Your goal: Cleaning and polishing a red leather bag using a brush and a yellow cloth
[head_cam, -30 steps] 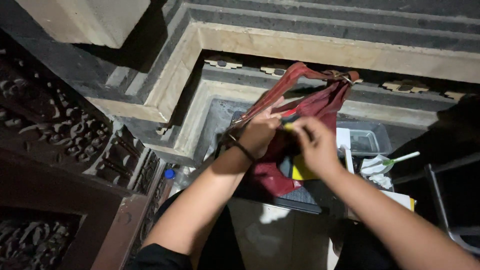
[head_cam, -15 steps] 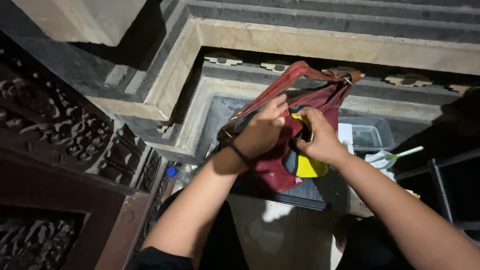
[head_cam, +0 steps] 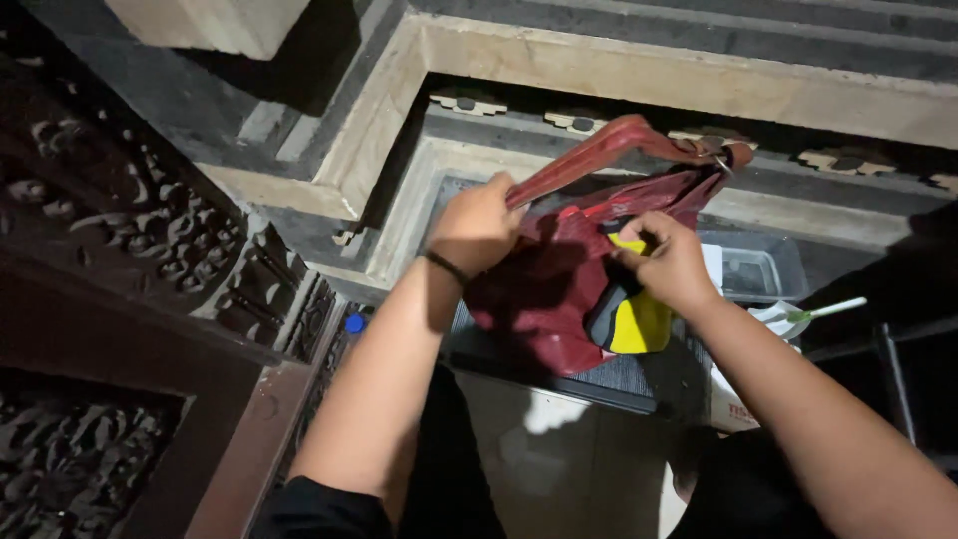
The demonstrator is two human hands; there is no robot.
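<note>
A dark red bag (head_cam: 544,299) with a long strap hangs in front of me over a dark tray (head_cam: 619,379). My left hand (head_cam: 477,222), a black band on its wrist, grips the bag's strap and upper edge. My right hand (head_cam: 667,262) pinches a yellow and black object (head_cam: 634,319) that sticks out of the bag's open side. The object's lower yellow part shows below my fingers; its top is hidden by the hand.
A clear plastic box (head_cam: 758,271) and a white and green item (head_cam: 808,314) lie to the right of the bag. Carved dark wood panels (head_cam: 150,299) stand at the left. Stone ledges and steps (head_cam: 599,70) run across the top. A blue bottle cap (head_cam: 355,323) sits low left.
The view has shifted slightly. My right hand has slid the yellow and black object further along the bag's opening, and more of its yellow part shows. My left hand keeps its grip.
</note>
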